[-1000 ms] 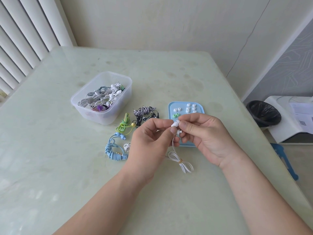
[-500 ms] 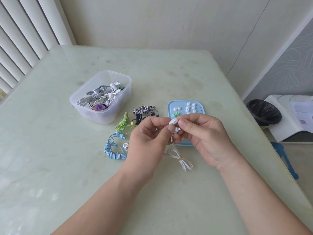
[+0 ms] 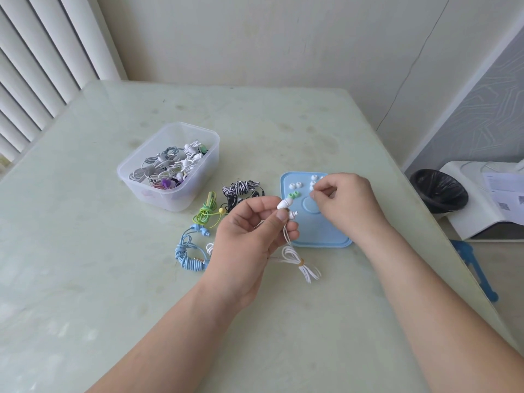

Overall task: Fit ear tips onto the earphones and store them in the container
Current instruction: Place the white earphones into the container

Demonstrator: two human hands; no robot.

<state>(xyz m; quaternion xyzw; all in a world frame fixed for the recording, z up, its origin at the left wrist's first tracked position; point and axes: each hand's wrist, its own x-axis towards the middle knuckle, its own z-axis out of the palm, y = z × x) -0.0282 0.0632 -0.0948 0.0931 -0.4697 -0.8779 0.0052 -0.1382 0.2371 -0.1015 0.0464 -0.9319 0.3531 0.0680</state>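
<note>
Through the head camera I see my left hand [image 3: 253,232] raised just above the worktop [image 3: 85,251], thumb and fingers gripping the white earphones [image 3: 283,204] at the buds. One bud points up and away from me, the other sticks out to the right below my thumb. Their cable drops to a tied bundle lying on the worktop.

My right hand [image 3: 347,201] is over the far end of the blue tray [image 3: 320,236], thumb and forefinger drawn together right at the white ear tips [image 3: 297,184]. I cannot tell whether it has one pinched. Two green tips [image 3: 295,194] lie just nearer.

The clear container [image 3: 181,201] stands to the left, well apart, with tangled earphones inside. Between it and the tray lie green [image 3: 205,215], blue [image 3: 188,253] and black-and-white [image 3: 241,188] sets.
</note>
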